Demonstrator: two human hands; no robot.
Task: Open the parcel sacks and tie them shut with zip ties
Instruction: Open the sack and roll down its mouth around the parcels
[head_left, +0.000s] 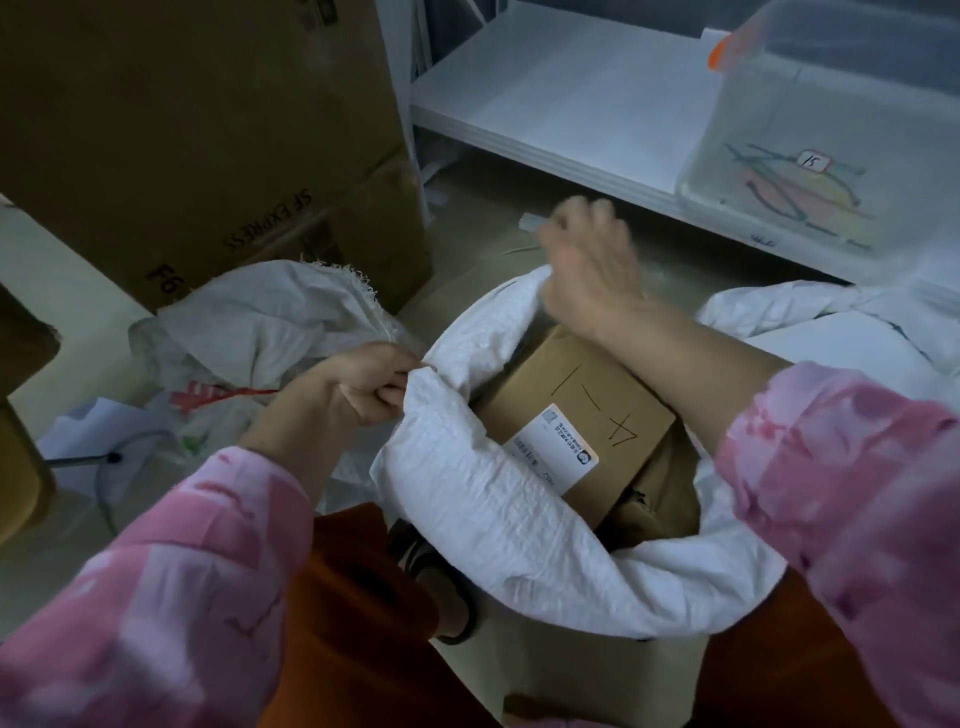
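Observation:
A white woven parcel sack (498, 509) stands open in front of me with its rim folded outward. Inside lies a brown cardboard box (587, 415) with a white label and handwritten marks. My left hand (363, 387) grips the sack's rim at its left side, fingers curled into the fabric. My right hand (587, 260) is blurred above the far rim and holds a pale zip tie (532, 222) that sticks out to the left of its fingers.
Stacked brown cartons (208, 145) stand at the left. A crumpled sack (260, 322) lies beside them and another (831, 317) at the right. A white shelf (545, 104) carries a clear bin (810, 145) of coloured zip ties. My shoe (431, 577) is beside the sack.

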